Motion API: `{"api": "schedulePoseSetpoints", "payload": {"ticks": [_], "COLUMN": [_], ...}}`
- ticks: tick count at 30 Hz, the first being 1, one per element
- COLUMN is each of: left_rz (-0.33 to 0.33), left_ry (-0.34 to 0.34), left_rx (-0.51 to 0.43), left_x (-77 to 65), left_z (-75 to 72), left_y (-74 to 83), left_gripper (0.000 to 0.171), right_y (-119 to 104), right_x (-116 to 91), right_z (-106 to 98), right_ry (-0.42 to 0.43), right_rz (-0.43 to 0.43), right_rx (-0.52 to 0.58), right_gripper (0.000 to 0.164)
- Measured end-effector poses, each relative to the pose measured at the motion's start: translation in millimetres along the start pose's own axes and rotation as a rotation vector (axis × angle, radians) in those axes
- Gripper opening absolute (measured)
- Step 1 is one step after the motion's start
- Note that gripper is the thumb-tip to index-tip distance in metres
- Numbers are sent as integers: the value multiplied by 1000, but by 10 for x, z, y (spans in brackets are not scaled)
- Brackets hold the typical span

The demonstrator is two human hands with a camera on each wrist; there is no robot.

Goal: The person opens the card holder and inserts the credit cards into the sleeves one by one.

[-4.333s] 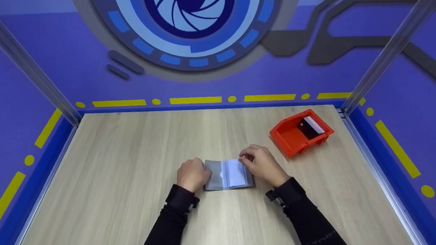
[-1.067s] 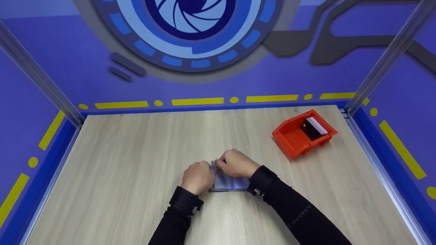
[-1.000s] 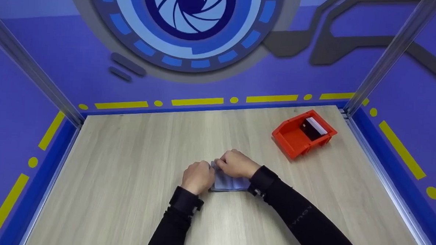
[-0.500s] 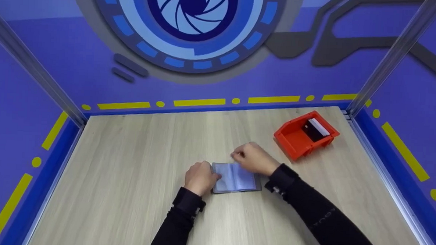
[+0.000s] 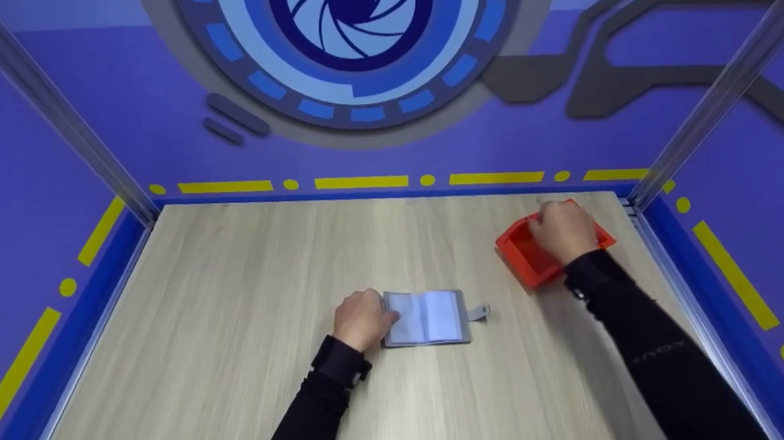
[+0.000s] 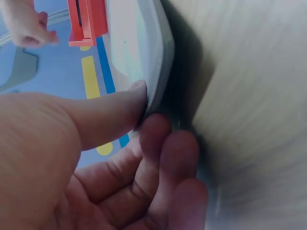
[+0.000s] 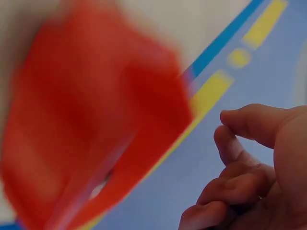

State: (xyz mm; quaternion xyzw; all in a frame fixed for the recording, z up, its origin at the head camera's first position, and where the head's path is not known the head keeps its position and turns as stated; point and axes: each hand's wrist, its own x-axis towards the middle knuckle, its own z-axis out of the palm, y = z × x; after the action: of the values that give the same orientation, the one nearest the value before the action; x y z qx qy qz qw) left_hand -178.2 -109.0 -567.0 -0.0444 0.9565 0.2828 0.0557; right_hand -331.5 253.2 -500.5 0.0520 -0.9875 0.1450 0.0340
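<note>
Your booklet (image 5: 430, 318) lies before and left of the bin (image 5: 521, 265), which stands near the far right corner of the counter (image 5: 262, 307).

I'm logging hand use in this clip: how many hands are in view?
2: the left hand pinches the left edge of the open booklet; the right hand is over the red bin.
</note>
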Motion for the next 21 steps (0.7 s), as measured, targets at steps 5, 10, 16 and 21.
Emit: {"api": "schedulePoseSetpoints", "payload": {"ticks": [5,10,16,21], "left_rz": [2,-1,-1,-12], "left_ry": [-6,-4,-11,-10], "left_rx": [-1,-4,-11,-6], "left_x": [-10,-4,5,3], "left_z": [6,-2,4,-7], "left_y": [4,5,8,2], "left_gripper": [56,56,55,54], "right_y": [486,722,754,716], "right_x": [147,196,213,217], "right_z": [-37,21,50,21], "right_ry": [-69,-155,-108,-90], "right_rz": [38,62,39,0], "right_rx": [-185,-240,-258,-288], "right_gripper": [36,41,36,31]}}
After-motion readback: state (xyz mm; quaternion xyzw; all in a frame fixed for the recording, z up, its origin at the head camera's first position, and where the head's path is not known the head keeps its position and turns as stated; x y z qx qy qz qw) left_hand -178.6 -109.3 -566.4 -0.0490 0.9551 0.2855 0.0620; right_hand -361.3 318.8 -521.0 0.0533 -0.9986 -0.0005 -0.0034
